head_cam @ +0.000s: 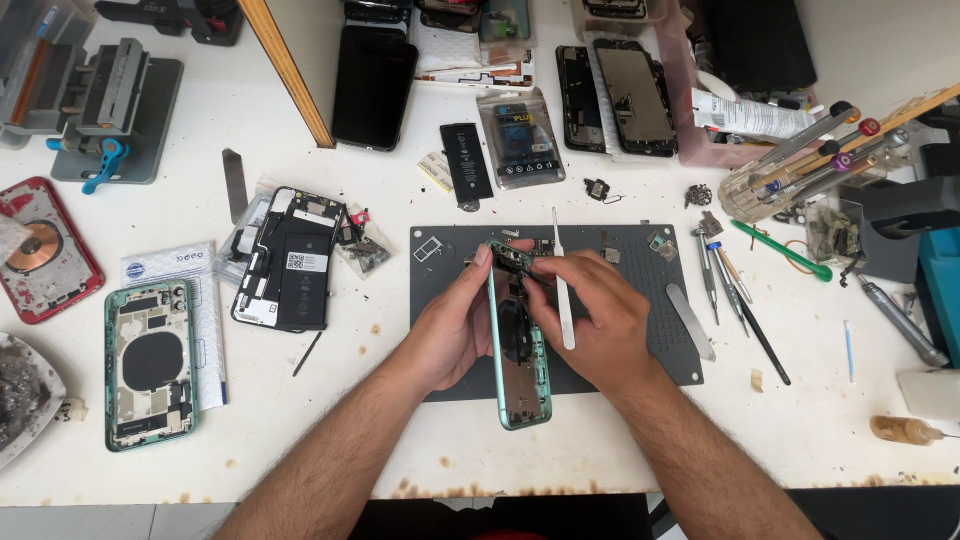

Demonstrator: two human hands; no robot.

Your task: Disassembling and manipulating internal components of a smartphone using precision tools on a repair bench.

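My left hand (450,330) holds the green phone shell (518,345) up on its side edge over the grey mat (640,262) on the bench (300,420). The shell is thin and mint green, open, with a dark round patch inside. My right hand (590,320) has its fingers closed on white tweezers (563,290), their dark tip in the shell's top end.

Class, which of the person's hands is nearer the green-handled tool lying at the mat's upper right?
Right. The right hand lies left of the green-handled tool; the left hand is farther left.
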